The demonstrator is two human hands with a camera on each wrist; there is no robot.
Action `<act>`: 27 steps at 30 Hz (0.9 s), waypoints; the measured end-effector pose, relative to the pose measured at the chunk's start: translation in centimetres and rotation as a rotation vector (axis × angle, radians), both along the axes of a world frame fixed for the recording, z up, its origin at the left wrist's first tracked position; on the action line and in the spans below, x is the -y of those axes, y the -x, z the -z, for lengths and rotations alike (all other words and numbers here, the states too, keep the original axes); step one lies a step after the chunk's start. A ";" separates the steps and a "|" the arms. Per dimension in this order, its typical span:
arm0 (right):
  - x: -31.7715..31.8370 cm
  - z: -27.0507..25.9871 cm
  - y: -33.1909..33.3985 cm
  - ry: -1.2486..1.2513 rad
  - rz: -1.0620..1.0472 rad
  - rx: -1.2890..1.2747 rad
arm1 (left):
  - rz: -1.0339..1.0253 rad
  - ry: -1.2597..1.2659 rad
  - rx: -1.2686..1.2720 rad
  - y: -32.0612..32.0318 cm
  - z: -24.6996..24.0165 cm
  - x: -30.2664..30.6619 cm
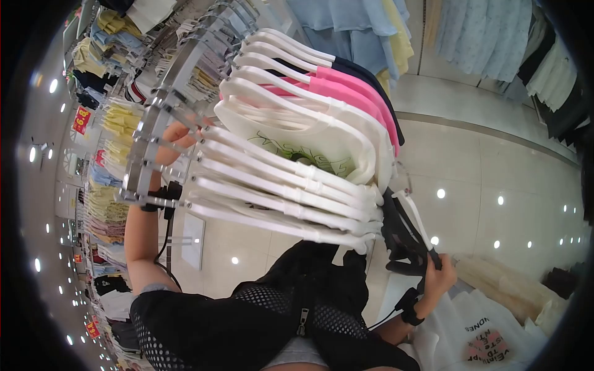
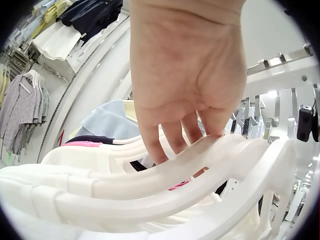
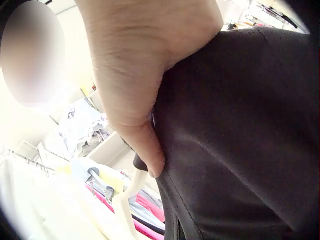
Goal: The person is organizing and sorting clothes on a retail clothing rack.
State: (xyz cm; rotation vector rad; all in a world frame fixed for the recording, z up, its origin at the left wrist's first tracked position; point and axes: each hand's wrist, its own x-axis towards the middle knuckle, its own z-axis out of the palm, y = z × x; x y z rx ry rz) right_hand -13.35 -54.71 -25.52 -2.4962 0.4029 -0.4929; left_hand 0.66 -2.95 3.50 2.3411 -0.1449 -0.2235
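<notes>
My left hand (image 1: 179, 139) is at the rail among white hangers (image 1: 266, 154) that carry white shirts. In the left wrist view its fingers (image 2: 174, 137) reach down behind the top of a white hanger (image 2: 200, 160), touching it, with the palm facing the camera. Off to the right, my right hand (image 1: 438, 277) pinches the edge of a black garment (image 1: 399, 229) that hangs on a white hanger (image 1: 414, 216). The right wrist view shows the thumb (image 3: 145, 145) pressed on the dark cloth (image 3: 235, 135) beside the hanger's end; the other fingers are hidden.
Pink shirts (image 1: 356, 93) and a navy one hang behind the white shirts. A metal rack (image 1: 154, 117) holds the hangers. Light blue garments (image 1: 352, 31) hang at the back. A white printed garment (image 1: 479, 334) lies at lower right. Glossy tiled floor (image 1: 482, 179) stretches to the right.
</notes>
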 end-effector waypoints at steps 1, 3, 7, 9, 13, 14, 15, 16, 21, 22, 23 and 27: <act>0.0 -0.3 -0.5 0.002 -0.002 -0.004 | 0.030 0.023 -0.023 -0.1 -0.2 0.2; 0.1 -1.2 -1.0 0.184 -0.123 0.068 | 0.014 0.023 -0.057 -0.5 -0.2 0.1; 2.2 -4.4 -1.7 0.135 -0.234 0.178 | 0.143 0.044 -0.045 -1.8 0.0 -0.8; 3.1 -5.6 -1.8 0.197 -0.284 0.224 | 0.218 0.096 -0.008 -2.2 0.4 -1.1; 1.2 -6.9 -4.9 0.191 -0.346 0.275 | 0.174 0.156 -0.025 -1.5 1.0 -1.7; 0.6 -6.4 -5.9 0.179 -0.381 0.205 | 0.175 0.152 -0.025 -1.2 0.7 -1.5; -0.1 -5.7 -6.7 0.165 -0.414 0.138 | 0.146 0.123 -0.045 -0.7 0.3 -1.1; -0.4 -4.7 -7.4 0.162 -0.406 0.142 | 0.120 0.094 -0.064 -0.6 0.1 -0.8; 1.3 2.7 -7.9 0.160 -0.198 -0.282 | 0.075 0.109 -0.021 0.3 0.4 -0.3; 1.6 3.7 -7.8 0.161 -0.209 -0.282 | 0.090 0.099 -0.018 0.3 0.4 -0.4; 2.0 4.5 -7.5 0.183 -0.168 -0.359 | 0.106 0.090 -0.017 0.2 0.4 -0.6; 3.2 5.7 -6.0 0.251 0.035 -0.559 | 0.141 0.083 -0.022 -0.5 0.7 -0.7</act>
